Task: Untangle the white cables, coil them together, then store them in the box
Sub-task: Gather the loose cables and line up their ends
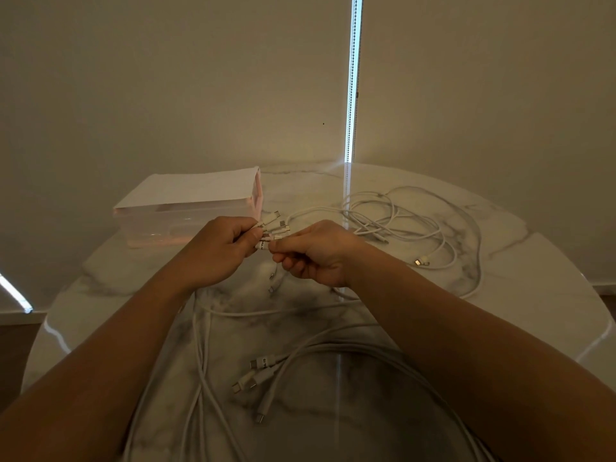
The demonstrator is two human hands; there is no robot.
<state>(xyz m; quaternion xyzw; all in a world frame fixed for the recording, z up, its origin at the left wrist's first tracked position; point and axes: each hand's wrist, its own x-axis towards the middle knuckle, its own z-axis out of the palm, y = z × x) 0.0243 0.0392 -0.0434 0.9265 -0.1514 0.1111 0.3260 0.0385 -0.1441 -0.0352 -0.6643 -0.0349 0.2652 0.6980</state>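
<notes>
Round bench [520, 258], glossy marble look w/ grey veins, curved edge on all sides. Far left, a rectangular clear plastic box [156, 225], pinkish tint, stood near the back-left edge w/ a flat pale lid [193, 191] across its top; bare bench lay in front of it. Above mid-bench, left hand [213, 251] had its fingers [245, 226] curled round a bunch of white cable ends [275, 225], plugs fanned out just beside the box's right corner. Right hand [316, 255] met it, fingers [283, 250] pinching one plug of that bunch. To the right, thin white cables [400, 215] lay in loose loops, inside the right edge w/ bare marble beyond. Between the forearms, smooth cords ran toward the viewer beside four loose plugs [260, 371].
</notes>
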